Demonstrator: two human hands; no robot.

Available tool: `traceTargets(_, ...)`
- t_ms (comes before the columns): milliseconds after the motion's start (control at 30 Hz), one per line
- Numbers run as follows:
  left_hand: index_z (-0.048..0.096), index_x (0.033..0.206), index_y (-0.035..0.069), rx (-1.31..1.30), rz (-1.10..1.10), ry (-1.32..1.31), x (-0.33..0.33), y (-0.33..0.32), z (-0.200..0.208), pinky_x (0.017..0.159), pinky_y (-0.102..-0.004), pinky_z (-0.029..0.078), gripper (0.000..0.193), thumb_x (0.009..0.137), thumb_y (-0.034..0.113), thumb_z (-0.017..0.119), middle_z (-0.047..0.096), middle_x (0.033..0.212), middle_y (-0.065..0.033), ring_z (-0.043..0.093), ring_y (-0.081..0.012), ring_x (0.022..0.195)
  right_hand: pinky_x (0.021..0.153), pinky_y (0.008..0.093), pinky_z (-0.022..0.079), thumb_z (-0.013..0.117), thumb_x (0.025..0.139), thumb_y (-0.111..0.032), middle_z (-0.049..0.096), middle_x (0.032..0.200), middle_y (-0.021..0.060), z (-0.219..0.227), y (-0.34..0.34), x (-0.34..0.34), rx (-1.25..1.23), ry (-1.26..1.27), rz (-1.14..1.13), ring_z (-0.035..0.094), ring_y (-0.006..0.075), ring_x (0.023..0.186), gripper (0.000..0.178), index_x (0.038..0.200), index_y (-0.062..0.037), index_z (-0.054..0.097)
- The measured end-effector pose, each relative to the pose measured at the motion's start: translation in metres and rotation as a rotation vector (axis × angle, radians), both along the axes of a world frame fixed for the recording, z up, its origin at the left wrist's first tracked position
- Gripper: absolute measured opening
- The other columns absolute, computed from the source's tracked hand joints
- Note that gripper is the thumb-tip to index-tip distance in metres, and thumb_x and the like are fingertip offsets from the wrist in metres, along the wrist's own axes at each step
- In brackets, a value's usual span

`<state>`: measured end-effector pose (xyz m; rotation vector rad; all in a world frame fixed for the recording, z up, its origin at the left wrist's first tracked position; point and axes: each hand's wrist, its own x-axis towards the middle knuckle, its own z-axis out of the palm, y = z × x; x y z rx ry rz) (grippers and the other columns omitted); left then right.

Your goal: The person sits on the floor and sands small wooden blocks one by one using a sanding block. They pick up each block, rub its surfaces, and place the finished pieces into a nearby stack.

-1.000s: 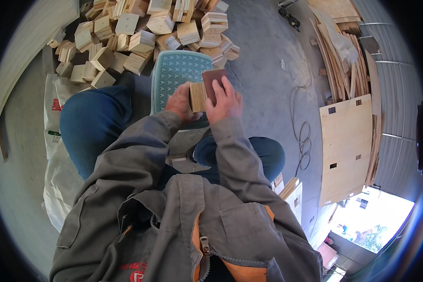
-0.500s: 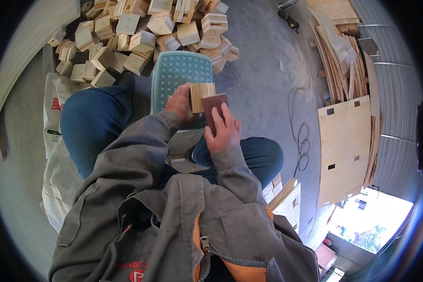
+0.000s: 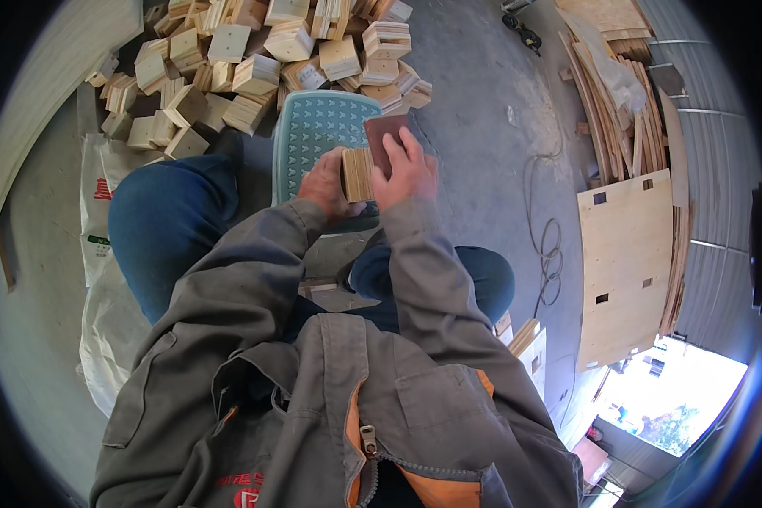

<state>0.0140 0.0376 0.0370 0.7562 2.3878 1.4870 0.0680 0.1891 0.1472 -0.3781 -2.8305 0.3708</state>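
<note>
Wooden block [image 3: 356,173], a small layered plywood piece, is held just above centre of the view, over the near edge of a teal plastic stool [image 3: 313,135]. The left hand [image 3: 328,182] is closed around the block's left side, gripping it. The right hand [image 3: 405,168] is curled over a dark brown sanding pad [image 3: 383,134], pressing it against the block's right face; the pad's upper end stands clear of the fingers. Both forearms, in grey jacket sleeves, come up from 6 o'clock. Blue-trousered knees sit at 9 o'clock and 4 o'clock of the hands. A white sack [image 3: 102,254] lies on the floor at 9 o'clock. Beyond the stool, at 12 o'clock, is a heap of similar plywood blocks [image 3: 262,51]. At 3 o'clock a slotted plywood panel [image 3: 626,262] lies on the concrete floor, a coiled cable [image 3: 550,245] beside it.
</note>
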Motion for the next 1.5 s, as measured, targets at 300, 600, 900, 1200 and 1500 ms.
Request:
traceTargets(300, 0.041, 0.147, 0.013, -0.034, -0.004, -0.020, 0.001, -0.003, 0.015, 0.107, -0.0491, 0.048, 0.098, 0.065, 0.025, 0.094, 0.056, 0.139, -0.0171, 0.056, -0.0388, 0.131, 0.109, 0.0495, 0.046, 0.078, 0.082, -0.020, 0.049, 0.159, 0.0056, -0.005, 0.000, 0.002, -0.007, -0.021, -0.007, 0.054, 0.0388, 0.121, 0.060, 0.141, -0.0178, 0.067)
traceTargets(600, 0.045, 0.144, 0.012, 0.045, 0.002, -0.024, 0.002, -0.001, 0.015, 0.106, -0.0479, 0.049, 0.090, 0.068, 0.027, 0.091, 0.058, 0.136, -0.0176, 0.057, -0.0397, 0.129, 0.105, 0.0470, 0.046, 0.080, 0.077, -0.012, 0.052, 0.155, 0.0176, 0.010, -0.025, 0.110, 0.003, 0.002, 0.119, 0.058, 0.0385, 0.121, 0.064, 0.139, -0.0103, 0.067)
traceTargets(900, 0.043, 0.146, 0.012, 0.055, -0.053, -0.001, -0.006, 0.004, -0.034, 0.106, -0.0491, 0.048, 0.097, 0.065, 0.029, 0.094, 0.057, 0.139, -0.0165, 0.056, -0.0384, 0.131, 0.108, 0.0489, 0.047, 0.077, 0.081, -0.017, 0.051, 0.157, 0.0050, 0.007, -0.010, 0.036, -0.009, 0.012, 0.050, 0.056, 0.0362, 0.121, 0.059, 0.139, -0.0164, 0.069)
traceTargets(1200, 0.040, 0.148, 0.012, 0.068, -0.063, -0.066, -0.008, 0.010, -0.035, 0.107, -0.0498, 0.047, 0.102, 0.064, 0.030, 0.095, 0.056, 0.140, -0.0162, 0.054, -0.0383, 0.133, 0.109, 0.0498, 0.046, 0.076, 0.082, -0.021, 0.051, 0.158, 0.0054, -0.007, 0.003, -0.006, -0.050, -0.021, -0.041, 0.054, 0.0383, 0.122, 0.059, 0.140, -0.0165, 0.067)
traceTargets(1500, 0.042, 0.145, 0.013, 0.008, -0.053, 0.027, -0.003, 0.002, -0.013, 0.105, -0.0495, 0.048, 0.094, 0.067, 0.029, 0.092, 0.058, 0.136, -0.0174, 0.057, -0.0393, 0.130, 0.105, 0.0495, 0.048, 0.080, 0.078, -0.017, 0.048, 0.159, 0.0122, 0.003, -0.018, 0.114, -0.042, 0.017, 0.107, 0.054, 0.0402, 0.120, 0.064, 0.140, -0.0146, 0.067)
